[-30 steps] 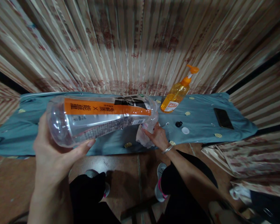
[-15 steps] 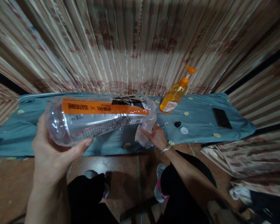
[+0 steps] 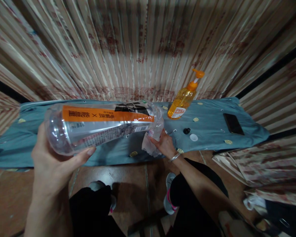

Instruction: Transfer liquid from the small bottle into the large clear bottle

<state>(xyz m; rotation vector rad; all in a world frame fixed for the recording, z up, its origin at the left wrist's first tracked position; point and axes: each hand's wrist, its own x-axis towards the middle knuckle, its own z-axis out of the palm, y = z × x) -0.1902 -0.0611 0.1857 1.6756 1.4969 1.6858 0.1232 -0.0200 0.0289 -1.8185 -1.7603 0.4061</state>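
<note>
My left hand [image 3: 56,158] is wrapped round the base of a large clear plastic drink bottle [image 3: 88,131] with an orange and silver label. The bottle lies nearly level in the air, its neck pointing right. Close by its neck, my right hand [image 3: 164,144] grips a small clear bottle [image 3: 158,126], partly hidden behind the large one. A pale pink, crumpled tissue [image 3: 150,146] hangs below the fingers of that hand. Whether the two bottle mouths touch, I cannot tell. No liquid is visible in the large bottle.
An orange pump bottle [image 3: 181,102] stands on the blue-green cloth [image 3: 207,128]. Right of it lie a small black cap or nozzle [image 3: 186,131], a white round lid [image 3: 193,137] and a black phone [image 3: 233,124]. Pleated curtains [image 3: 128,49] hang behind.
Both hands keep their hold on the bottles with almost the same pose. The view has shifted slightly, so everything sits a little further left.
</note>
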